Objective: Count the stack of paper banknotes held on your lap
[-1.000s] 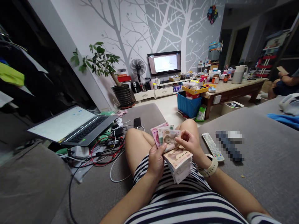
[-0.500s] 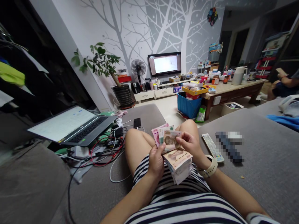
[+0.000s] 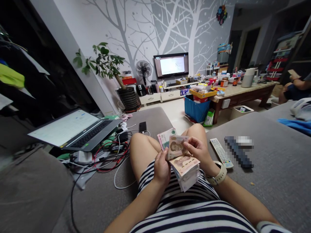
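Above my lap, my left hand (image 3: 161, 166) is closed on banknotes, its thumb along their left edge. My right hand (image 3: 199, 153), wearing a pale watch (image 3: 220, 174), pinches the right side of a brown banknote (image 3: 177, 147) with a printed portrait. Behind that note, a greenish banknote (image 3: 166, 137) lies over a pink one, of which only the edges show. Closer to my body, a thick stack of banknotes (image 3: 186, 170) lies tilted over my striped clothing, an orange-brown note on top. The fingers beneath the notes are hidden.
A laptop (image 3: 73, 129) stands open on the left, beside tangled cables (image 3: 114, 155) and a phone (image 3: 143, 127). A remote control (image 3: 221, 153) and a blurred-out dark object lie on the right cushion. A cluttered table (image 3: 243, 92) stands ahead; another person (image 3: 297, 85) sits far right.
The greenish banknote has shifted left and now covers most of the pink one. The brown note has moved slightly left. My left thumb has drawn back a little from its face.
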The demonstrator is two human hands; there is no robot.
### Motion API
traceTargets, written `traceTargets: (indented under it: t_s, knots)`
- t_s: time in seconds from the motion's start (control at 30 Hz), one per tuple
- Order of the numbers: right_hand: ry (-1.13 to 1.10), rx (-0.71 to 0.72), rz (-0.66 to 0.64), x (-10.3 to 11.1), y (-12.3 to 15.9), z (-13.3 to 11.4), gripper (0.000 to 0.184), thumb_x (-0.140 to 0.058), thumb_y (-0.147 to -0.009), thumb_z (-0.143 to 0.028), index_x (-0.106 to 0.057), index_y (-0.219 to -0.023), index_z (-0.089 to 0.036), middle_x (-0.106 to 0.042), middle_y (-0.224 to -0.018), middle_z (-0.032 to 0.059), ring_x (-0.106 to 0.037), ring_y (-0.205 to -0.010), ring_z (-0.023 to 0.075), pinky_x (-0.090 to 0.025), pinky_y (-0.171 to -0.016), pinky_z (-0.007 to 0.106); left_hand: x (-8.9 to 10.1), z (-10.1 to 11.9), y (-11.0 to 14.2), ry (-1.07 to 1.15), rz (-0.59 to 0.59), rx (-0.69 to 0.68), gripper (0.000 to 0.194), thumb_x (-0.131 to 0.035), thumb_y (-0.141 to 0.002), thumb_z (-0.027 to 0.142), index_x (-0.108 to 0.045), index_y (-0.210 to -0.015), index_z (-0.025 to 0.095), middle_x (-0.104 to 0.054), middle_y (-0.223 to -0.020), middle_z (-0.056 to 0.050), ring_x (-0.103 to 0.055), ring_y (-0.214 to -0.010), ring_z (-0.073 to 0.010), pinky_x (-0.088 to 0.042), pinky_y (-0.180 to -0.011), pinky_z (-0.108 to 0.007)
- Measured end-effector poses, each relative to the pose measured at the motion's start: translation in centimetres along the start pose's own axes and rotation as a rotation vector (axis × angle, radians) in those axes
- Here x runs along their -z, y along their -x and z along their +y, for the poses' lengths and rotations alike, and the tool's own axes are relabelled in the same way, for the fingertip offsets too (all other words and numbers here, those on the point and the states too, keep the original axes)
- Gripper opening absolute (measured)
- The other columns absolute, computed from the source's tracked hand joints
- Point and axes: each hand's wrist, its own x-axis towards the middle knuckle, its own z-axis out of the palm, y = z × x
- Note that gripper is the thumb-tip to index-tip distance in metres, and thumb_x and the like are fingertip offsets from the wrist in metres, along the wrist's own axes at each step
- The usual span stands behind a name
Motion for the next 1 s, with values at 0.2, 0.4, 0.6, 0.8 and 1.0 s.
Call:
traceTargets:
  t_s: [0.2, 0.4, 0.6, 0.8, 1.0]
  knots:
    - [-0.042, -0.033, -0.016, -0.17, 0.26, -0.36, 0.033, -0.066, -0.081, -0.049, -0.056, -0.075, -0.018, -0.049, -0.065, -0.0027, -0.041, -0.056, 0.0103, -0.031, -0.052, 0.024, 0.04, 0.14, 0.09, -0.017, -0.026, 0.011, 0.029, -0.072, -0.068, 0.036, -0.072, -0.087, 0.014, -0.075, -0.088, -0.008, -0.068, -0.098, -0.0283, -0.051, -0.09, -0.04]
    - [-0.074, -0.071, -0.045, -0.34, 0.17, -0.64, 0.036, -0.061, -0.083, -0.055, -0.057, -0.081, -0.019, -0.054, -0.056, -0.0025, -0.047, -0.051, 0.0119, -0.034, -0.051, 0.024, 0.08, 0.29, 0.25, 0.006, -0.086, 0.048, 0.035, -0.071, -0.07, 0.03, -0.07, -0.101, 0.014, -0.075, -0.093, -0.009, -0.067, -0.1, -0.0284, -0.05, -0.091, -0.042]
    - [-0.022, -0.01, 0.052, -0.32, -0.29, -0.42, 0.04, -0.077, -0.068, -0.048, -0.05, -0.077, -0.021, -0.047, -0.062, -0.0054, -0.041, -0.054, 0.0102, -0.032, -0.051, 0.024, -0.13, 0.48, 0.49, 0.007, -0.147, 0.047, 0.042, -0.072, -0.071, 0.026, -0.067, -0.11, 0.013, -0.074, -0.098, -0.011, -0.067, -0.099, -0.0286, -0.048, -0.094, -0.043]
    - [0.051, -0.018, 0.024, 0.05, -0.48, -0.36, 0.042, -0.078, -0.066, -0.051, -0.052, -0.072, -0.019, -0.047, -0.064, -0.0037, -0.041, -0.061, 0.0121, -0.033, -0.055, 0.025, -0.24, 0.56, 0.69, -0.024, -0.165, 0.052, 0.045, -0.074, -0.068, 0.023, -0.066, -0.111, 0.013, -0.074, -0.101, -0.01, -0.068, -0.096, -0.027, -0.049, -0.093, -0.041]
    - [0.083, -0.02, 0.015, 0.0, -0.28, -0.44, 0.042, -0.069, -0.074, -0.055, -0.049, -0.066, -0.018, -0.042, -0.061, -0.0039, -0.035, -0.058, 0.0105, -0.028, -0.053, 0.025, -0.05, 0.18, 0.14, 0.021, -0.068, 0.029, 0.031, -0.073, -0.069, 0.032, -0.071, -0.093, 0.012, -0.075, -0.089, -0.009, -0.069, -0.094, -0.0267, -0.051, -0.089, -0.039]
